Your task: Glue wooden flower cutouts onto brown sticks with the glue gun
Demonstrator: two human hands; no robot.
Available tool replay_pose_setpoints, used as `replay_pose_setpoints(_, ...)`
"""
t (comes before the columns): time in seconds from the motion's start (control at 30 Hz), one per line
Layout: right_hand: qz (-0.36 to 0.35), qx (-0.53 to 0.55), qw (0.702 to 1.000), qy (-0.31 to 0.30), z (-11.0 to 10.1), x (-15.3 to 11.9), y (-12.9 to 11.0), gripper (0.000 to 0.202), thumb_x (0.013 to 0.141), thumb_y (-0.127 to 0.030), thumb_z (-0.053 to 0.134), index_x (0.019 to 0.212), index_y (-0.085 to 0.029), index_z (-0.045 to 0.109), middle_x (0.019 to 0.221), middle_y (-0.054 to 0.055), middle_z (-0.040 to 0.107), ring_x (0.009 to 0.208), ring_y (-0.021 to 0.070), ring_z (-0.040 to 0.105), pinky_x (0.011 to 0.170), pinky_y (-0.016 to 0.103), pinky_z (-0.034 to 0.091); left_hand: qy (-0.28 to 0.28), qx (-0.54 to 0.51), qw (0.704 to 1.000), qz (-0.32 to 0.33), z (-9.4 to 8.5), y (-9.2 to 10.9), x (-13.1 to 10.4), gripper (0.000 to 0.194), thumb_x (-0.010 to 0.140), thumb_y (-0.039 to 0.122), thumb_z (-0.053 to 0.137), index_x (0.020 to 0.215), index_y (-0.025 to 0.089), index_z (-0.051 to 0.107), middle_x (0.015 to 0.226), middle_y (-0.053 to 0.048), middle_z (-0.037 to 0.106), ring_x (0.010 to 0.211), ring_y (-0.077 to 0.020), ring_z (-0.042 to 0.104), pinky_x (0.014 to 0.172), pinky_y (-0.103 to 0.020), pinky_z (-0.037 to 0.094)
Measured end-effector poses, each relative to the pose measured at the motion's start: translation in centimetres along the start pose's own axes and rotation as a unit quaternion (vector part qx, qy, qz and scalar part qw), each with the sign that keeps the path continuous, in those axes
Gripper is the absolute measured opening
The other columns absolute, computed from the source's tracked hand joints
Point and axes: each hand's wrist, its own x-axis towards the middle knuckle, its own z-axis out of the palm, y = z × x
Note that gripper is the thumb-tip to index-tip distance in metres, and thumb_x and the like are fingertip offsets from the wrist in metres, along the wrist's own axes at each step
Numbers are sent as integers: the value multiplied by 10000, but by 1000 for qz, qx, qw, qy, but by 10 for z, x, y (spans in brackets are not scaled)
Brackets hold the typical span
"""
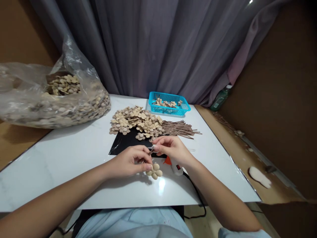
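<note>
My left hand (135, 161) is closed on a beige flower piece (155, 172) with rounded petals, whose petals stick out past the thumb toward me. My right hand (167, 148) pinches a thin brown stem (151, 151) just above and beside the left fingers. Where stem and flower meet is hidden by the fingers. Under and beside my right wrist lies a white glue gun (177, 168) with an orange part and a black cable. Just beyond the hands, a pile of flower pieces (138, 120) partly covers a black sheet (121, 142), with brown stems (180, 128) to its right.
A large clear bag (91, 104) of flower pieces sits at the left of the white table (61, 162). At the back stands a blue basket (168, 111) holding stemmed flowers. A green bottle (220, 98) and a white pad (259, 177) are on the right.
</note>
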Motion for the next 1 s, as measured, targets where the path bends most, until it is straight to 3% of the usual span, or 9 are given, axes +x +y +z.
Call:
replay_pose_setpoints(0.23, 15, 49, 997, 59, -13, 4, -5, 250, 595, -355, 829, 675, -146, 719, 906, 51, 681, 691, 127, 643, 553, 216, 573, 0, 20, 1000, 17, -3, 2, -2, 151, 814, 303, 657, 852, 189, 749, 1009, -69, 566, 1027, -232, 579, 906, -388, 479)
replay_pose_setpoints(0.5, 1, 57, 994, 88, -11, 5, -5, 245, 571, -345, 843, 660, -151, 721, 869, 45, 684, 721, 141, 638, 604, 253, 575, 20, 17, 1000, 1, -5, 1, -1, 201, 852, 310, 603, 834, 149, 720, 953, -77, 605, 919, -208, 623, 816, -354, 513)
replay_pose_setpoints(0.6, -39, 22, 994, 98, -12, 5, -5, 225, 614, -363, 815, 662, -167, 717, 880, 52, 680, 768, 171, 643, 615, 287, 570, 26, 44, 999, 12, -15, 1, -1, 201, 843, 323, 610, 796, 159, 716, 1040, -89, 617, 1025, -232, 604, 881, -348, 496)
replay_pose_setpoints(0.73, -151, -128, 978, 62, -10, 2, -6, 104, 676, -277, 778, 673, -185, 729, 919, 63, 672, 878, 189, 634, 729, 309, 534, 53, 115, 992, 12, -24, 4, -2, 216, 840, 363, 603, 798, 186, 717, 1192, -96, 593, 1185, -262, 527, 1010, -383, 414)
replay_pose_setpoints(0.8, -176, -182, 967, 29, -6, 0, -5, 64, 702, -245, 755, 688, -188, 730, 929, 63, 666, 884, 182, 628, 723, 295, 516, 48, 157, 986, 2, -23, 6, -3, 219, 846, 370, 588, 824, 200, 724, 1306, -106, 537, 1269, -290, 457, 1058, -429, 358)
replay_pose_setpoints(0.9, -176, -213, 961, -3, -2, -1, -2, 66, 730, -241, 733, 696, -185, 723, 921, 60, 646, 815, 163, 620, 638, 269, 495, 46, 221, 974, -3, -17, 9, -7, 219, 853, 371, 572, 894, 226, 731, 1521, -92, 294, 1403, -337, 242, 1108, -502, 251)
replay_pose_setpoints(1.0, -187, -231, 955, -8, -1, 0, 1, 60, 742, -237, 731, 713, -185, 728, 909, 52, 625, 786, 148, 599, 640, 267, 475, 43, 246, 968, 4, -13, 12, -9, 224, 860, 380, 564, 919, 244, 732, 1575, -54, 150, 1438, -349, 96, 1122, -539, 185)
